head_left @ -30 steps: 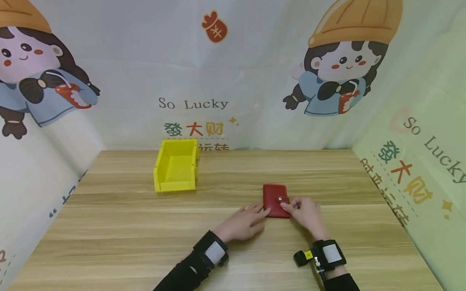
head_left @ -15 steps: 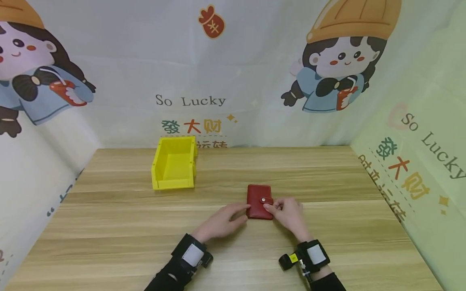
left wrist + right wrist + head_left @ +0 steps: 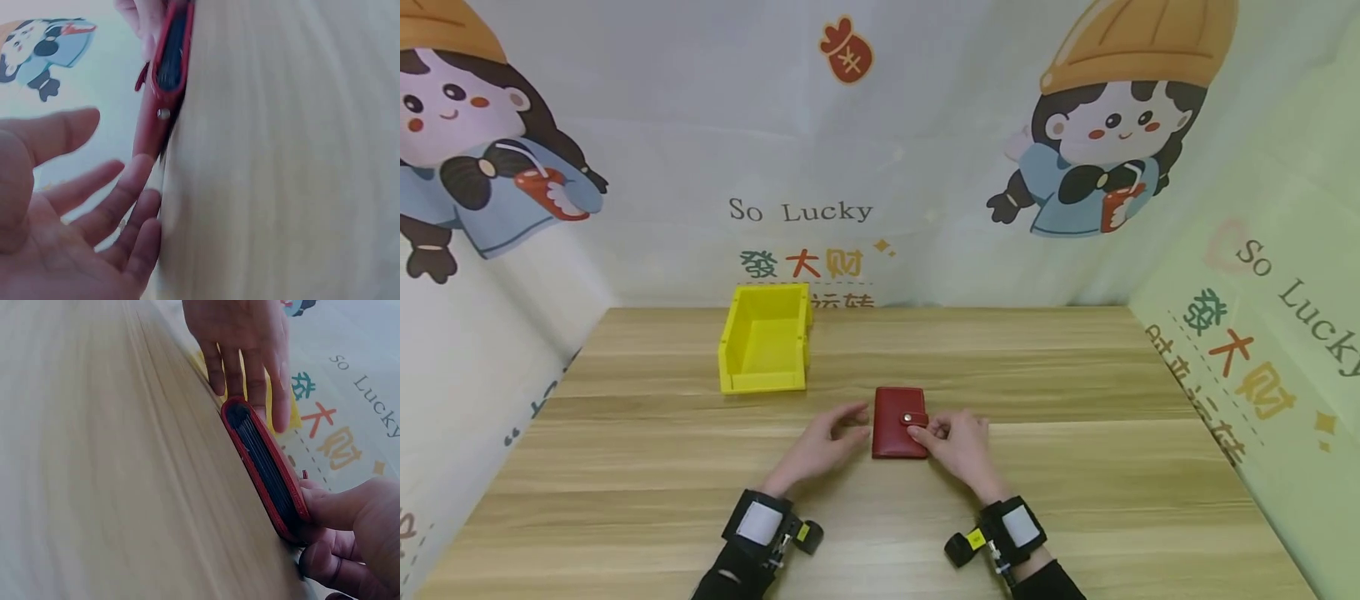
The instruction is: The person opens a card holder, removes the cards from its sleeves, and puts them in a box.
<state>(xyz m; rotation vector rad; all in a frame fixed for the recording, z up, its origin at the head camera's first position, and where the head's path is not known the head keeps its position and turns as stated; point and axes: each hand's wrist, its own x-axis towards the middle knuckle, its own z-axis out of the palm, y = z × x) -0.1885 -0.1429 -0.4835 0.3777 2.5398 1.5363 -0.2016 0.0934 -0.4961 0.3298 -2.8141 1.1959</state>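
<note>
"So Lucky" [image 3: 801, 211], "發大财" [image 3: 803, 263] and, partly cut off, "运转" [image 3: 844, 301] are printed on the far white cloth backdrop [image 3: 925, 142]; a ¥-like sign is borne by its red cartoon pouch [image 3: 847, 50]. "So Lucky" and "發大财" are repeated on the right pale-green cloth wall [image 3: 1315, 292].

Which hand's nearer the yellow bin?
Left. The left hand is on the near side of the yellow bin, slightly to its right and apart from it. The right hand is farther right, pinching the right edge of the red wallet.
</note>
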